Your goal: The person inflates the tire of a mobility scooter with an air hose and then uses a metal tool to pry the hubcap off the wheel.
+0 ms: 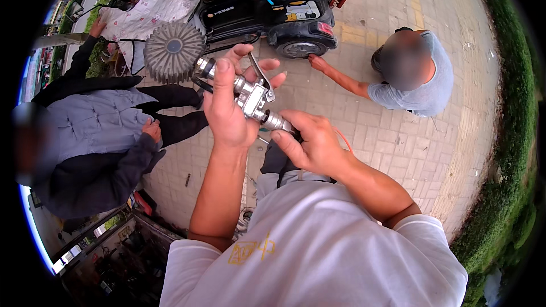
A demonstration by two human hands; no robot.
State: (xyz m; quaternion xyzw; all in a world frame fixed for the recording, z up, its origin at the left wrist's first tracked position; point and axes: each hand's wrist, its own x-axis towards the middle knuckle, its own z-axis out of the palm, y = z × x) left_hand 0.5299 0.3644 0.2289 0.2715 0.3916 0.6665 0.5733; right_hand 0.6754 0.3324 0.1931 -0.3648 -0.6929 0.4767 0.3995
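at the paving's lower left edge i see an open dark bin; it holds jumbled shapes, too dark for me to name. further right, my left hand cradles a silvery metal fitting above the paving, thumb along its side. my right hand is clenched around the fitting's ribbed lower end. i judge the step in hand to be working that joint; the next move calls for a steady left hold and a controlled right wrist. an orange cord shows beside that wrist.
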